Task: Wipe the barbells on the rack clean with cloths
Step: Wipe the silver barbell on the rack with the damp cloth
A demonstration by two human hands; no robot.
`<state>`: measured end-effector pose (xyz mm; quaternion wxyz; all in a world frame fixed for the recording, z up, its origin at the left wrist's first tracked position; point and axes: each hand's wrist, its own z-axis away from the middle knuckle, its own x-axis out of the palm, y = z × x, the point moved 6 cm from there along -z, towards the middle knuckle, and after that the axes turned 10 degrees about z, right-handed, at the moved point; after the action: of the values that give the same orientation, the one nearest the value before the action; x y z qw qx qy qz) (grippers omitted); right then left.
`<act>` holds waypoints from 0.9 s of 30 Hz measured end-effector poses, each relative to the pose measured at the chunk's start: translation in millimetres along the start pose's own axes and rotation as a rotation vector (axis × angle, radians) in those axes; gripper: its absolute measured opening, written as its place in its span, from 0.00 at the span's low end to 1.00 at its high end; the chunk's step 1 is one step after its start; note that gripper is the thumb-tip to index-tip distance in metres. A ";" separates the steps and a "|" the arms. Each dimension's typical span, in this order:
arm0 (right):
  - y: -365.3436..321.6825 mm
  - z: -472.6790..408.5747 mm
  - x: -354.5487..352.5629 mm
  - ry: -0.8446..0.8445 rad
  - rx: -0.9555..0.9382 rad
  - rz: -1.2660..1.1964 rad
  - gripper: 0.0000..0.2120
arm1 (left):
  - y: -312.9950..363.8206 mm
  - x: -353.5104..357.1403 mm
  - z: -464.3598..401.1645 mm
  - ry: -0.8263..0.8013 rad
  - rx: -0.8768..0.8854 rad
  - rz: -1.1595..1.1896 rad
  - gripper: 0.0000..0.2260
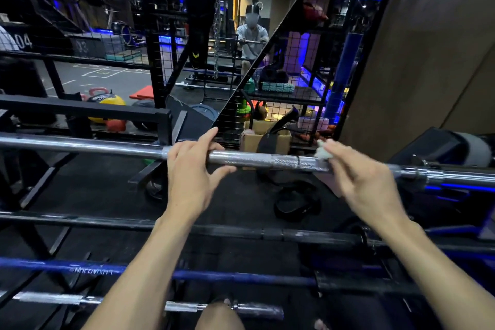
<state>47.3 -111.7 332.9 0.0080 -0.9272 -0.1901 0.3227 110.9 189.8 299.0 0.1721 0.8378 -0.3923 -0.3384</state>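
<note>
A silver barbell (257, 161) lies across the top of the rack, running from left to right. My left hand (191, 169) rests on its shaft near the middle, fingers over the top and thumb stretched out under the bar. My right hand (356, 177) grips a small white cloth (322, 153) wrapped against the knurled part of the same bar, further to the right. Below it lie a black barbell (241, 230), a blue barbell (214, 274) and a short silver bar (257, 309).
A black rack frame (88, 108) stands behind the top bar at the left. A mirror (230, 61) straight ahead reflects a person holding a bar. Wire-mesh shelves (289, 99) with gym gear stand at the right; a brown wall panel (428, 48) rises beyond them.
</note>
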 end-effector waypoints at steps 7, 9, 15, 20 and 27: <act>45.6 6.5 -12.3 -0.228 0.334 0.107 0.09 | 6.5 3.0 3.6 -0.043 0.020 -0.087 0.32; 41.6 5.9 -4.0 -0.270 0.372 0.063 0.09 | 10.1 1.4 4.5 -0.057 0.041 -0.114 0.30; -5.2 -6.1 34.2 -0.251 0.134 0.436 0.29 | 12.5 0.3 4.1 -0.073 0.033 -0.131 0.28; -59.5 -23.2 68.8 -0.297 0.005 0.401 0.30 | 9.8 0.3 3.7 -0.079 0.027 -0.130 0.27; -51.8 -61.4 78.0 -0.622 0.060 0.443 0.29 | 11.2 1.2 5.1 -0.070 0.019 -0.091 0.26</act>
<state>122.4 -29.2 342.2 -0.0929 -0.8030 0.0309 0.5879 101.8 181.8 301.0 0.1349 0.8441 -0.3626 -0.3712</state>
